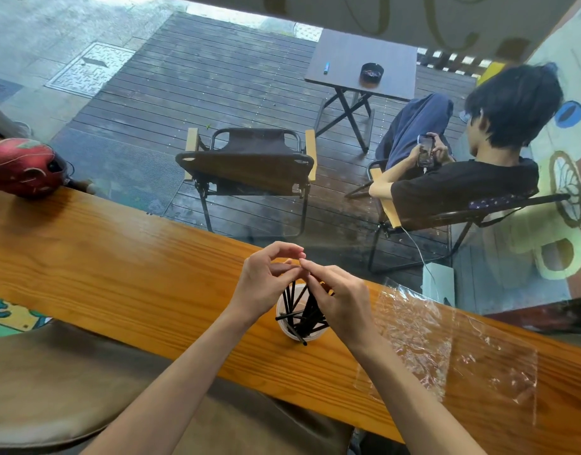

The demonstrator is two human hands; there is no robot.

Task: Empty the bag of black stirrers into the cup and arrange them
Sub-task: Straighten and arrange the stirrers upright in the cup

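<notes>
Hands [266, 284] over cup [282, 315] | wooden counter [118, 257] | window-side deck [217, 77]

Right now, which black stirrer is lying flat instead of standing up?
The stirrer lying crosswise over the cup's left rim, poking out sideways; the other stirrers lean upright.

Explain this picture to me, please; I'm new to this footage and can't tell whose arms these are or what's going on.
The camera sits on a person's head, looking down, so the arms are theirs. The left hand and right hand meet above a white cup on a wooden counter, pinching the tops of black stirrers standing in it. Several stirrers lie crooked across the rim. The clear plastic bag lies flat to the right, apparently empty. A red helmet rests far left. Beyond the glass is a patio.
</notes>
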